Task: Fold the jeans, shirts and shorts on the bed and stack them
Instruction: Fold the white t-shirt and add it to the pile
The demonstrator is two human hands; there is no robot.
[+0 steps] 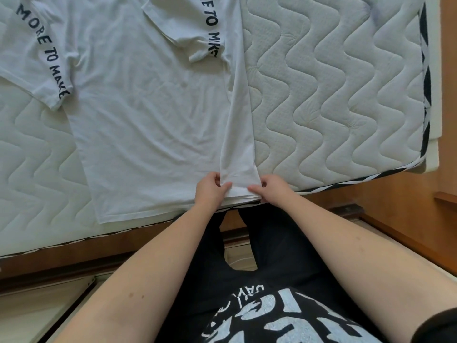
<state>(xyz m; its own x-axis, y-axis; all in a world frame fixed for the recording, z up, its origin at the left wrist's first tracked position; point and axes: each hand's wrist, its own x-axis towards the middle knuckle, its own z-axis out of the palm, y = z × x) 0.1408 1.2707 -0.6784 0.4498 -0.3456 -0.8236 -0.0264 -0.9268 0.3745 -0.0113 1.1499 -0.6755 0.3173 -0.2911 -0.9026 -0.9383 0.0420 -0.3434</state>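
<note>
Status, near to far:

- Both hands sit at the near edge of the mattress (333, 95), on the hem of the white T-shirt (148, 115). Left hand (210, 191) pinches the hem at the inner edge of the folded-over strip, thumb on top. Right hand (269, 188) pinches the same hem at the outer folded edge, fingers curled round the layers.
- The shirt lies flat on the bare quilted mattress, hem toward the person, collar end out of frame at the top.
- Right side panel is already folded inward: a narrow strip runs from the hem up the shirt's length, and the right sleeve (195, 28) with its "MORE TO MAKE" print is turned in over the body.
- Left sleeve (42, 58) is spread out on the mattress, not yet folded. Left side of the shirt is unfolded too.

Progress, my read: early. One shirt, first lengthwise fold in place, hands look to be squaring up the hem of that fold. Left for this shirt: left side in, then fold along the length.

No jeans, shorts, other shirts or stack visible here, so I can't tell how much of the rest is done.

Beyond the mattress: wooden bed frame (447, 82) on the right.
</note>
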